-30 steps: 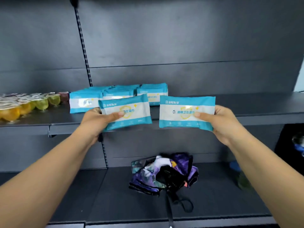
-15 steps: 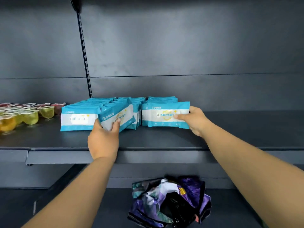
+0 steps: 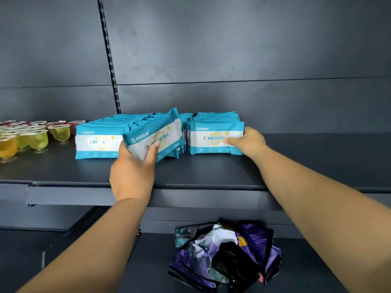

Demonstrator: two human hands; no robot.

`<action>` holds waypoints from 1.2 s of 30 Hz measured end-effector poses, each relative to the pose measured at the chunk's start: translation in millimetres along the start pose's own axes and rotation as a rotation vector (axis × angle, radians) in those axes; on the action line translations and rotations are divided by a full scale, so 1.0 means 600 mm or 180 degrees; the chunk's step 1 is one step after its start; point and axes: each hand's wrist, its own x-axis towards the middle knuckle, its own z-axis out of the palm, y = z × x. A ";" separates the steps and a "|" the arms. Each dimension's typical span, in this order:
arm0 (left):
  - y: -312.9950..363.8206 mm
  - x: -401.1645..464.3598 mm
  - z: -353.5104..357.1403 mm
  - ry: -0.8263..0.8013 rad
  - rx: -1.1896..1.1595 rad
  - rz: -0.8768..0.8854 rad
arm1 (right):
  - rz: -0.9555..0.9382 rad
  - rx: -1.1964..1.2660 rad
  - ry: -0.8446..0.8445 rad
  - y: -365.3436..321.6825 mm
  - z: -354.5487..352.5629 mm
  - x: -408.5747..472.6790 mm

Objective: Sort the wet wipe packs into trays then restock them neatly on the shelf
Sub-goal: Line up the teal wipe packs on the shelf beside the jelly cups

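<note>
teal pack (image 3: 156,135) gripped, left hand (image 3: 132,172); tilted.

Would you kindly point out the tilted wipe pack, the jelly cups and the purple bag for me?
tilted wipe pack (image 3: 157,135): head view, middle of its printed front.
jelly cups (image 3: 39,139): head view, side of a green cup.
purple bag (image 3: 257,236): head view, its purple upper fabric.

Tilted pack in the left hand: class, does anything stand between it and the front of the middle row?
Nothing visible does. The left hand holds the tilted pack directly before the middle row, apparently touching it.
</note>
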 end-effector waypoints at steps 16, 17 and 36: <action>0.000 -0.012 -0.018 -0.0893 0.0410 0.1107 | -0.0468 0.1780 -0.0397 -0.077 -0.024 -0.115; -0.002 -0.015 -0.020 -0.1055 0.0505 0.1402 | -0.0335 0.1998 -0.0175 -0.068 -0.034 -0.104; -0.045 -0.008 0.006 -0.1095 0.0980 0.3042 | -0.0288 -0.0133 0.0363 -0.033 0.002 -0.004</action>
